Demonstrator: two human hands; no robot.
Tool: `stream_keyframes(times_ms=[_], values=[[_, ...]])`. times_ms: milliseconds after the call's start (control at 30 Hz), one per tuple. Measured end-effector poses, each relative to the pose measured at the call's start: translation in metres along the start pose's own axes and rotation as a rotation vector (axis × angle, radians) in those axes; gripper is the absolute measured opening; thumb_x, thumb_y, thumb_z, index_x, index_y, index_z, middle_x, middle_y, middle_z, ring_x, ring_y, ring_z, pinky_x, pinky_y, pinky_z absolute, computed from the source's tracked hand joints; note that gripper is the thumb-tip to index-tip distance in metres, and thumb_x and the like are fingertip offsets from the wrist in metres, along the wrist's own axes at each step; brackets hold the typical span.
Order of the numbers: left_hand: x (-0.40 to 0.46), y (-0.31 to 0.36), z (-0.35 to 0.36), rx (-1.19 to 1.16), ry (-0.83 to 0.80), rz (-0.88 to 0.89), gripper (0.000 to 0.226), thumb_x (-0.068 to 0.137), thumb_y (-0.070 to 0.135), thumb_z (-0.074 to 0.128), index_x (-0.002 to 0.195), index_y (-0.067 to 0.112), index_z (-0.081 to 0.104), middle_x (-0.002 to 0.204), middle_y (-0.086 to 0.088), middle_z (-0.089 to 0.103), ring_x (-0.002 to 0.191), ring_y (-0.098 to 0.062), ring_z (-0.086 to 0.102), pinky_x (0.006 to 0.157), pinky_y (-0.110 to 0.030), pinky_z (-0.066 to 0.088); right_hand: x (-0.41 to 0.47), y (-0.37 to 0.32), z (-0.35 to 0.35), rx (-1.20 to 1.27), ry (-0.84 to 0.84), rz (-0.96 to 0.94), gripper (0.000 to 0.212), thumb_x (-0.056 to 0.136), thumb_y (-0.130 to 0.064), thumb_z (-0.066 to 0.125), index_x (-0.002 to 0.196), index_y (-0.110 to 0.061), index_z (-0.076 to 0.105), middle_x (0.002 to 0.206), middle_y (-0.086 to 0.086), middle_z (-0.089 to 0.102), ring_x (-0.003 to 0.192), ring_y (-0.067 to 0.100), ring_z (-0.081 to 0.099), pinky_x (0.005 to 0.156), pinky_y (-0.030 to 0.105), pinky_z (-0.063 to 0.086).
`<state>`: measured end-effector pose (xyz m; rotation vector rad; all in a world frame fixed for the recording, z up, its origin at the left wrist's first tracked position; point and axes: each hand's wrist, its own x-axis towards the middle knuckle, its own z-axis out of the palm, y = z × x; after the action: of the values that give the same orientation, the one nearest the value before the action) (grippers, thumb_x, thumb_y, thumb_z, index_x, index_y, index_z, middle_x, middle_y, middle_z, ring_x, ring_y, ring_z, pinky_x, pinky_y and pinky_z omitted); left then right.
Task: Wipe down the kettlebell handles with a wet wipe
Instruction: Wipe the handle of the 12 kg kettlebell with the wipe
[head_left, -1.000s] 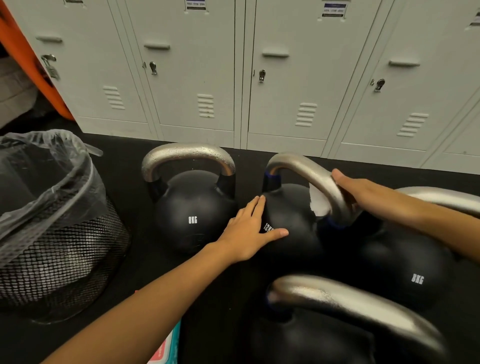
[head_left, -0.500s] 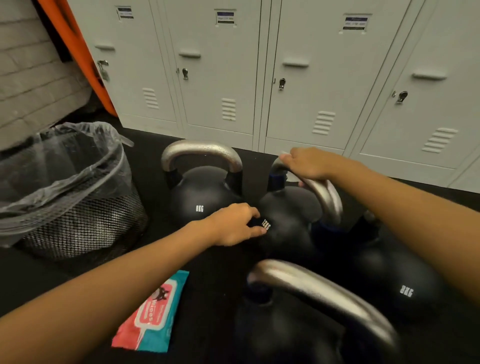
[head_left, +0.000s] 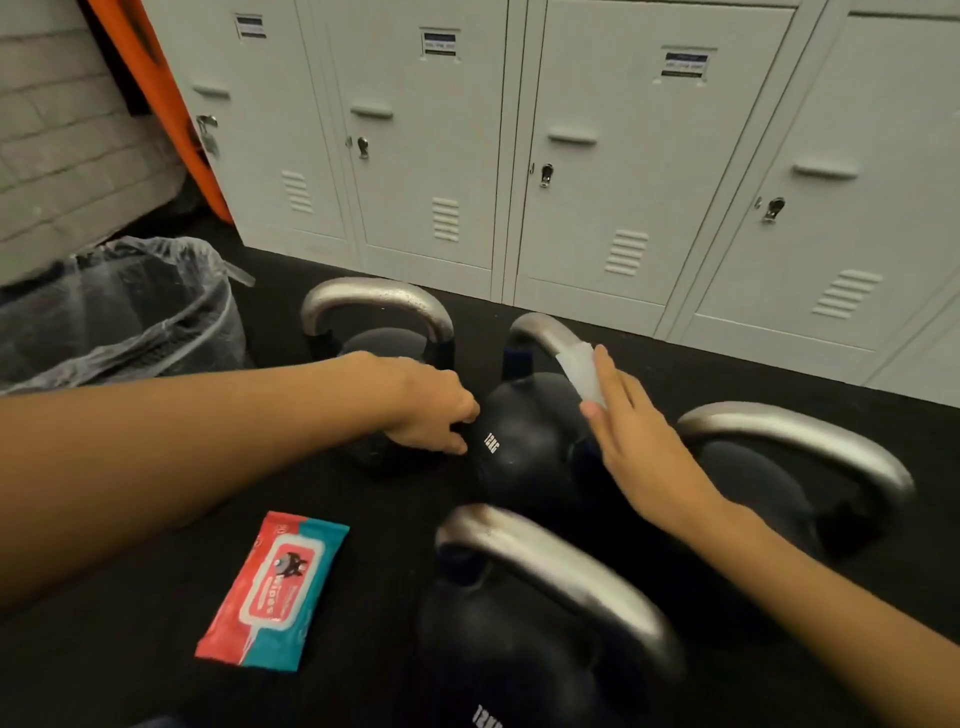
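Several black kettlebells with silver handles stand on the dark floor. The middle one, marked 12KG (head_left: 524, 441), has a curved handle (head_left: 540, 332). My right hand (head_left: 639, 441) presses a white wet wipe (head_left: 582, 369) against the right side of that handle, fingers stretched along it. My left hand (head_left: 436, 410) rests with curled fingers on the left side of the same kettlebell's body. Another kettlebell (head_left: 379, 312) stands behind my left hand, one (head_left: 800, 447) lies to the right, and one (head_left: 550, 577) is nearest me.
A red and teal pack of wipes (head_left: 272, 587) lies on the floor at lower left. A mesh bin with a clear liner (head_left: 124, 306) stands at left. Grey lockers (head_left: 571, 156) line the back, with an orange board (head_left: 156, 98) and a brick wall at left.
My right hand slid from the top of the middle handle down its right side, and the white wipe shows now. The view has tilted down and left; my left hand stays on the kettlebell.
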<state>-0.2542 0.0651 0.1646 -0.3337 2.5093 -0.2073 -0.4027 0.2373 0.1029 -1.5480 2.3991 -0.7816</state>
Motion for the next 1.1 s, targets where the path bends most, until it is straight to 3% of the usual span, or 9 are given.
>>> stream_keyframes(times_ms=[67,167,300,400,600,733,833,967,1100], values=[[0.012,-0.002,-0.005,-0.028,0.115,0.028,0.047,0.098,0.047,0.041,0.136,0.021,0.044,0.132,-0.009,0.051,0.118,-0.029,0.052,0.095,-0.043,0.045,-0.015,0.003,0.006,0.123,0.025,0.072,0.06,0.106,-0.033,0.031,0.156,-0.032,-0.001,0.152,-0.004,0.029,0.128,0.021,0.043,0.092,0.022,0.03],[0.027,-0.004,0.002,-0.034,0.232,0.075,0.048,0.099,0.046,0.038,0.137,0.018,0.042,0.133,-0.006,0.049,0.122,-0.027,0.049,0.096,-0.043,0.043,-0.021,0.001,0.012,0.169,0.045,0.157,0.061,0.105,-0.038,0.031,0.155,-0.035,-0.002,0.144,-0.005,0.036,0.117,0.016,0.048,0.089,0.024,0.032],[0.038,-0.007,0.023,0.045,0.235,0.186,0.058,0.099,0.046,0.037,0.148,0.018,0.026,0.148,-0.006,0.034,0.13,-0.027,0.041,0.103,-0.046,0.039,0.005,-0.018,0.005,-0.019,0.095,0.184,0.057,0.104,-0.042,0.028,0.156,-0.029,0.008,0.134,0.005,0.044,0.117,0.033,0.051,0.092,0.041,0.038],[0.048,-0.012,0.038,0.014,0.276,0.231,0.067,0.099,0.048,0.036,0.153,0.019,0.01,0.159,-0.005,0.015,0.139,-0.027,0.028,0.108,-0.046,0.034,0.044,-0.032,-0.002,-0.229,0.037,0.201,0.053,0.104,-0.045,0.027,0.153,-0.026,0.019,0.129,0.01,0.049,0.111,0.039,0.054,0.089,0.046,0.043],[0.077,-0.011,0.079,-0.297,0.346,0.226,0.087,0.094,0.06,0.039,0.152,0.022,-0.014,0.161,-0.004,-0.014,0.148,-0.028,0.0,0.115,-0.051,0.02,0.121,-0.058,-0.002,-0.246,-0.172,0.286,0.043,0.106,-0.037,0.033,0.139,-0.012,0.043,0.133,0.016,0.055,0.114,0.03,0.055,0.094,0.039,0.041],[0.09,-0.004,0.106,-0.522,0.365,0.262,0.091,0.092,0.057,0.045,0.148,0.031,-0.021,0.159,0.0,-0.022,0.148,-0.029,-0.007,0.116,-0.054,0.011,0.143,-0.065,0.0,-0.234,-0.24,0.364,0.041,0.106,-0.039,0.033,0.128,-0.011,0.053,0.127,0.013,0.058,0.106,0.024,0.053,0.09,0.034,0.038],[0.096,-0.005,0.117,-0.598,0.437,0.299,0.088,0.094,0.054,0.045,0.147,0.034,-0.022,0.158,0.003,-0.025,0.147,-0.029,-0.011,0.116,-0.053,0.008,0.13,-0.067,-0.006,-0.112,-0.188,0.388,0.041,0.103,-0.044,0.038,0.127,-0.016,0.057,0.123,0.007,0.06,0.106,0.021,0.054,0.089,0.033,0.04],[0.1,-0.003,0.125,-0.64,0.483,0.323,0.087,0.095,0.053,0.044,0.149,0.031,-0.021,0.158,0.001,-0.025,0.146,-0.032,-0.013,0.117,-0.052,0.008,0.084,-0.056,-0.012,0.059,-0.052,0.437,0.046,0.101,-0.051,0.038,0.14,-0.03,0.05,0.136,-0.007,0.055,0.123,0.015,0.051,0.108,0.037,0.036],[0.1,0.001,0.129,-0.644,0.51,0.315,0.088,0.095,0.05,0.046,0.149,0.027,-0.02,0.158,-0.002,-0.024,0.146,-0.035,-0.013,0.118,-0.05,0.009,0.029,-0.049,0.006,0.196,0.188,0.491,0.039,0.098,-0.054,0.038,0.132,-0.041,0.052,0.125,-0.018,0.06,0.12,0.004,0.052,0.103,0.029,0.035]])
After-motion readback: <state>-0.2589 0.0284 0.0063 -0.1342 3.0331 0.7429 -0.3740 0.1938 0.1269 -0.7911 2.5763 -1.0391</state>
